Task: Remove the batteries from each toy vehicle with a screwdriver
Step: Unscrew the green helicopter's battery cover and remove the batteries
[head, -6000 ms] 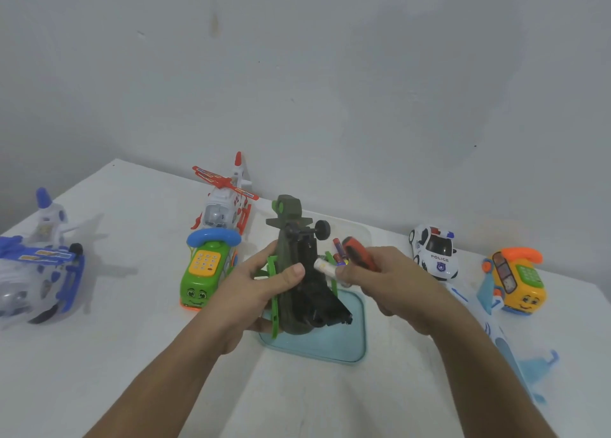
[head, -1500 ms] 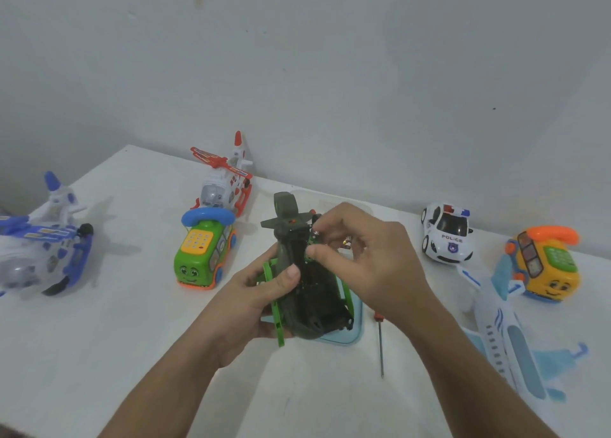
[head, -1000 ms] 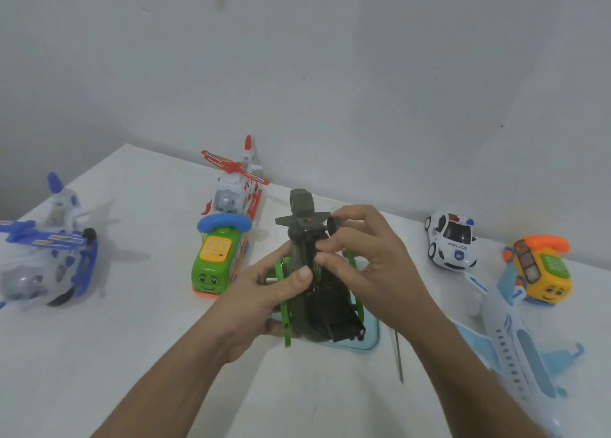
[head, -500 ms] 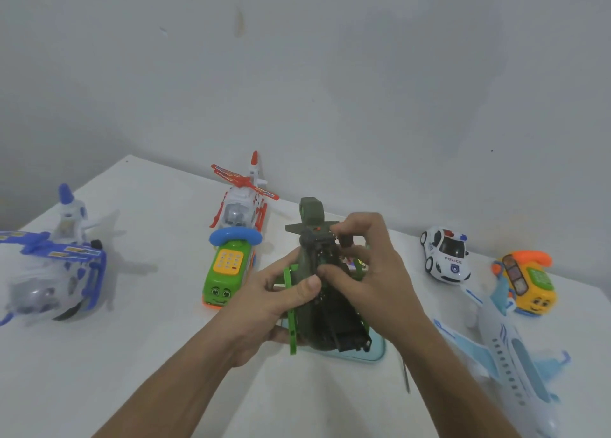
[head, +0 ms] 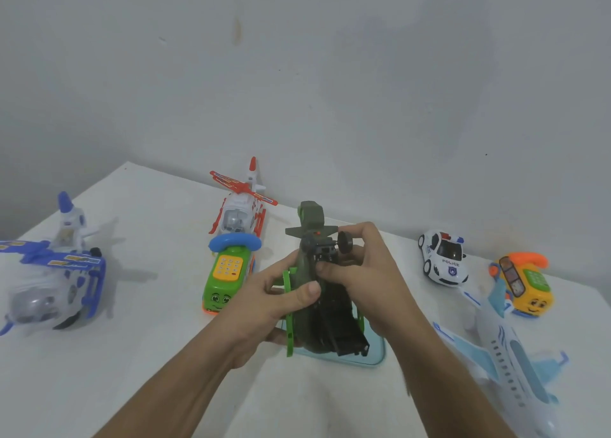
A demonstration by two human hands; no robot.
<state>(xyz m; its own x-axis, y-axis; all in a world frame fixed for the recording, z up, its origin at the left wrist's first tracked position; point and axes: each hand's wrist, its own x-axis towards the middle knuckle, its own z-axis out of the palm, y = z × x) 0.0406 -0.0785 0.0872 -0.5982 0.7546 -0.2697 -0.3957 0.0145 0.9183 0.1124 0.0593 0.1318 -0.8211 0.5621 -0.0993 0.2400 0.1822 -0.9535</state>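
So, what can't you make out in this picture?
Head view, the only one:
Battery bay of the green helicopter: covered by fingers of the right hand, so any battery inside is unseen.
Blue tray: mostly behind the helicopter and left hand; contents hidden.
Screwdriver: only a blurred sliver beside the right forearm.
Blue helicopter: blurred, cut by the left edge.
Airplane: front end cut by the bottom edge.
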